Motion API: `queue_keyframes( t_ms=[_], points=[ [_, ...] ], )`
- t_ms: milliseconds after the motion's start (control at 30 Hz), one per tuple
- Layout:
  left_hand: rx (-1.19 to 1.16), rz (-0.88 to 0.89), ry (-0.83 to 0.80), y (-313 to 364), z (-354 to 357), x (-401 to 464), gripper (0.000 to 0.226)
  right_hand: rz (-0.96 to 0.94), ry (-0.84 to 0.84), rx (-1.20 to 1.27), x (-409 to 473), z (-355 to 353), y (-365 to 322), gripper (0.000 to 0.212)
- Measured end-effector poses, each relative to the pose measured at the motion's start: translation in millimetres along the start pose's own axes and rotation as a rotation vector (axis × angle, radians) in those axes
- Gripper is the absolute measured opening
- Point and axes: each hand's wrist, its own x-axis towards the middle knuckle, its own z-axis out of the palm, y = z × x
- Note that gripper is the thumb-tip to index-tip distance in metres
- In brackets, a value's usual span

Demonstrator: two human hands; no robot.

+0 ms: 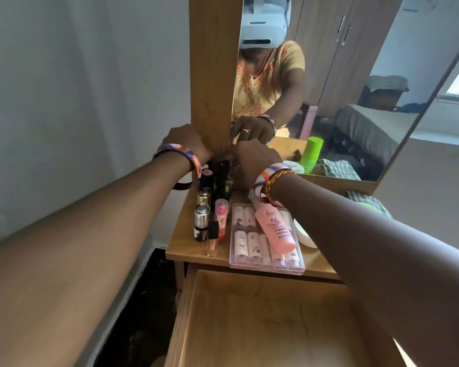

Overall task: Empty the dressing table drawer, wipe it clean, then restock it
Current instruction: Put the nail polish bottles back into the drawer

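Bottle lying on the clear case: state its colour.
Pink bottle, clearest in the head view.

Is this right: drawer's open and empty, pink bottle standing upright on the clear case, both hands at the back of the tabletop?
One error. In the head view the pink bottle lies on its side across the clear case, not upright. The rest holds: the drawer is open and empty, and the left hand and right hand are at the back of the tabletop.

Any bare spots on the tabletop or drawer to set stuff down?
The open drawer is bare inside. On the tabletop, a free strip lies left of the upright bottles, along the front-left edge. The middle is crowded: bottles, then the clear case with the pink bottle on it.
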Motion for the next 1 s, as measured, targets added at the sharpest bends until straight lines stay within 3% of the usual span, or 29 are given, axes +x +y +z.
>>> queue_keyframes(
  t_ms=[433, 1000],
  points=[
    [0.003, 0.013, 0.057, 0, 17, 7, 0.017, -0.168, 0.052, -0.232, 6, 4, -2, 0.030],
    [-0.104, 0.089, 0.273, 9, -4, -10, 0.023, -0.025, 0.180, -0.131, -11, -29, 0, 0.026]
  ],
)
